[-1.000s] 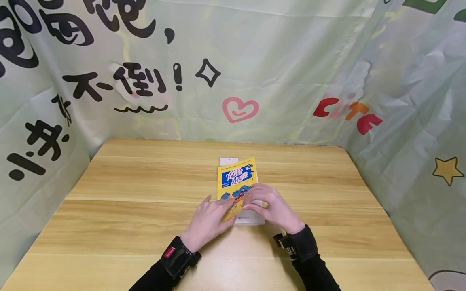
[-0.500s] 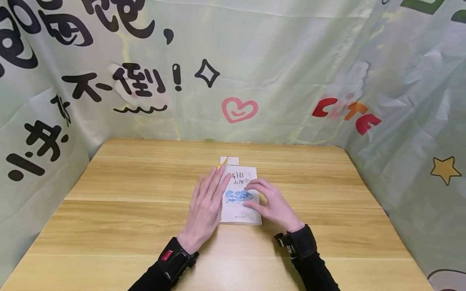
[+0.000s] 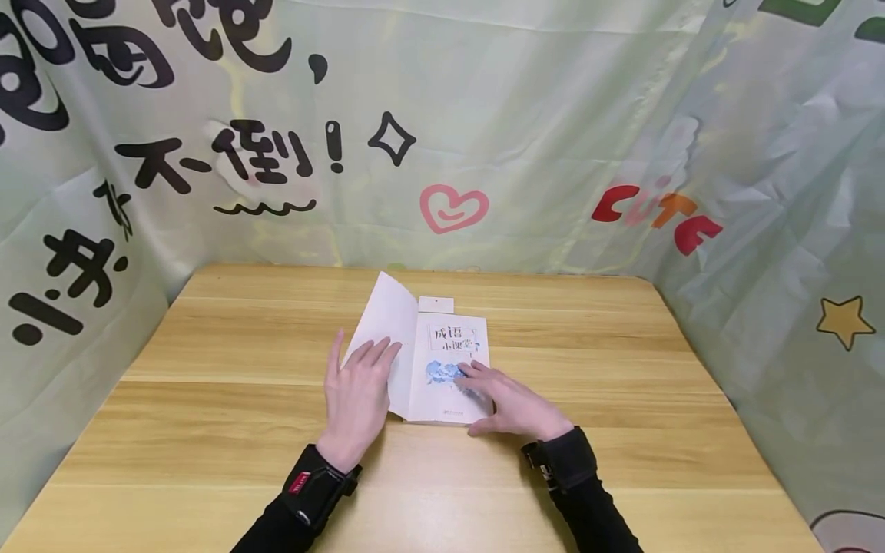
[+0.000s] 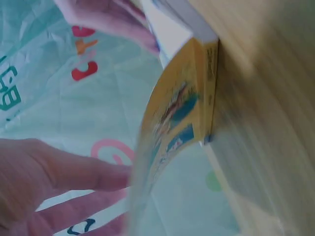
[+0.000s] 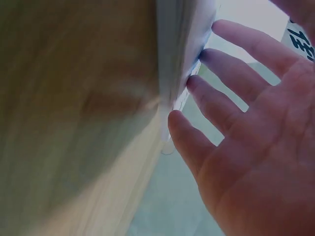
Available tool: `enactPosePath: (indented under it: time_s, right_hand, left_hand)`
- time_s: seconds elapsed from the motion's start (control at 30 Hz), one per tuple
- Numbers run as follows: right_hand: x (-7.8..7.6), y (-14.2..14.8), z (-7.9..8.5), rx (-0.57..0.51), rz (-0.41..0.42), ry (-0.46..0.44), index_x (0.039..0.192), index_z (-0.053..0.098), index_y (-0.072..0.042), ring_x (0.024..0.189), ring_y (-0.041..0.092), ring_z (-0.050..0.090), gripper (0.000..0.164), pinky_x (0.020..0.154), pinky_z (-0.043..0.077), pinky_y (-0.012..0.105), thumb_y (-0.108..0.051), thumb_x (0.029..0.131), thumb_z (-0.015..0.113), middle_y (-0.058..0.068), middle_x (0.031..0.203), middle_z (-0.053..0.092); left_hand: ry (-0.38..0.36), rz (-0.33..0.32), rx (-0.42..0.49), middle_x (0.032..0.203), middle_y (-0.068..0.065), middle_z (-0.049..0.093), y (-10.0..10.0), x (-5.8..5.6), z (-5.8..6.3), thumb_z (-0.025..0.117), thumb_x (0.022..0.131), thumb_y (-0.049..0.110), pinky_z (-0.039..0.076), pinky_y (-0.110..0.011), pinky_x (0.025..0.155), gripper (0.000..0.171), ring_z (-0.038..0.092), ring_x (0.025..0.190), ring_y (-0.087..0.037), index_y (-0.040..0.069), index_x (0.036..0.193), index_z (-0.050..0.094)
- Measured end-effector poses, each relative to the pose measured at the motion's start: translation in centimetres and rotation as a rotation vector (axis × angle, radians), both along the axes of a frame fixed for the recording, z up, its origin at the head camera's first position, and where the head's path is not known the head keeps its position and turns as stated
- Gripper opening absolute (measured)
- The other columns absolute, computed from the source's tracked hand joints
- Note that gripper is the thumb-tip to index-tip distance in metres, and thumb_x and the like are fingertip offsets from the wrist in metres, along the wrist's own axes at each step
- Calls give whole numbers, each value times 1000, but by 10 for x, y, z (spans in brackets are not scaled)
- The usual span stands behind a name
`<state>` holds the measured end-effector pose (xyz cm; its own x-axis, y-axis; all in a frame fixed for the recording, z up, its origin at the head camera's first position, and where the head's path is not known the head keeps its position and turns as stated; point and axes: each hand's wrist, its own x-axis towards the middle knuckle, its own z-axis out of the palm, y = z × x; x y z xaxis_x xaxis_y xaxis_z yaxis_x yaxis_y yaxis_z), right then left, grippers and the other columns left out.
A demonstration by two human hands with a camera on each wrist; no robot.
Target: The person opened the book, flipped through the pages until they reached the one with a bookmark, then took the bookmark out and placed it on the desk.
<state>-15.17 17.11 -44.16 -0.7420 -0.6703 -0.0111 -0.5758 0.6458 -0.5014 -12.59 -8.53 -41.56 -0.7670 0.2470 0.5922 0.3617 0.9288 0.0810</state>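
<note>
A paperback book (image 3: 449,407) lies on the table with its front cover (image 3: 389,307) raised and swung left, white inside showing. Its title page (image 3: 449,349) carries Chinese characters and a blue drawing. On the cover's inner face lie the fairly straight fingers of my left hand (image 3: 358,399). The left wrist view shows the cover's yellow printed outside (image 4: 179,110), bent in a curve from the spine (image 4: 210,88). My right hand (image 3: 515,403) rests its fingertips on the right side of the title page, fingers extended and spread in the right wrist view.
A small white card (image 3: 437,305) sits just behind the book's top edge. Wood-grain tabletop (image 3: 588,346) surrounds the book. A printed pale green cloth (image 3: 539,138) hangs behind the table and along both sides.
The yellow cover has turned over to the left, exposing the title page. My left hand has moved left with it. My right hand's fingers have spread and come down on the page.
</note>
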Motion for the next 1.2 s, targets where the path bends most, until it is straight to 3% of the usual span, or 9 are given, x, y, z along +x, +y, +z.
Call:
enactPosePath:
  time_s: [0.07, 0.17, 0.27, 0.4, 0.53, 0.67, 0.9, 1.2]
  right_hand:
    - [0, 0, 0, 9, -2, -5, 137, 52, -5, 138, 34, 26, 75, 110, 28, 55, -28, 72, 81, 16, 151, 34]
    - [0, 1, -1, 17, 2, -1, 135, 55, -5, 138, 33, 27, 71, 110, 29, 54, -28, 74, 80, 15, 151, 36]
    - [1, 1, -1, 13, 11, 5, 132, 58, -5, 137, 33, 28, 67, 109, 30, 54, -29, 74, 80, 15, 149, 39]
    - [0, 2, -1, -3, 26, 1, 128, 62, -5, 136, 32, 31, 61, 110, 30, 53, -29, 75, 79, 14, 147, 42]
    - [0, 4, 2, -27, 42, -30, 124, 65, -5, 135, 32, 33, 54, 110, 29, 54, -27, 76, 78, 14, 145, 45]
    - [-1, 7, 5, -42, 54, -27, 116, 70, -5, 133, 32, 37, 44, 110, 26, 57, -26, 79, 76, 14, 141, 49]
    - [-4, 7, 5, -89, 85, -15, 97, 77, -9, 128, 31, 45, 16, 111, 21, 61, -15, 83, 72, 12, 128, 62]
    - [-3, 1, 10, -111, 112, 140, 93, 76, -4, 110, 25, 61, 13, 109, 27, 58, -4, 82, 70, 7, 102, 74]
  left_hand:
    - [-66, -49, -7, 115, -12, 69, -2, -1, -2, 65, 68, -15, 23, -53, 113, 50, 62, 107, -31, 9, 112, 71]
    - [-229, -172, -39, 123, -17, 64, -3, -2, -8, 61, 69, -19, 32, -51, 110, 51, 56, 116, -33, 3, 115, 69]
    - [-371, -276, -101, 131, -19, 58, 0, -3, -17, 60, 76, -14, 35, -49, 109, 45, 49, 123, -34, 1, 118, 66]
    - [-428, -303, -152, 135, -17, 55, 4, -2, -28, 61, 89, 9, 30, -53, 110, 36, 42, 130, -33, 3, 124, 64]
    - [-491, -287, -157, 140, -17, 50, 7, 1, -33, 58, 92, 42, 24, -60, 110, 53, 32, 135, -37, 7, 132, 58]
    - [-506, -279, -169, 141, -16, 50, 9, 3, -32, 60, 83, 57, 24, -62, 109, 68, 30, 136, -39, 12, 134, 58]
    - [-484, -258, -177, 138, -13, 54, 11, 2, -31, 64, 80, 54, 25, -63, 108, 64, 33, 134, -39, 15, 130, 62]
    - [-506, -250, -169, 134, -9, 58, 13, 1, -31, 66, 80, 49, 22, -63, 109, 57, 34, 134, -36, 16, 125, 66]
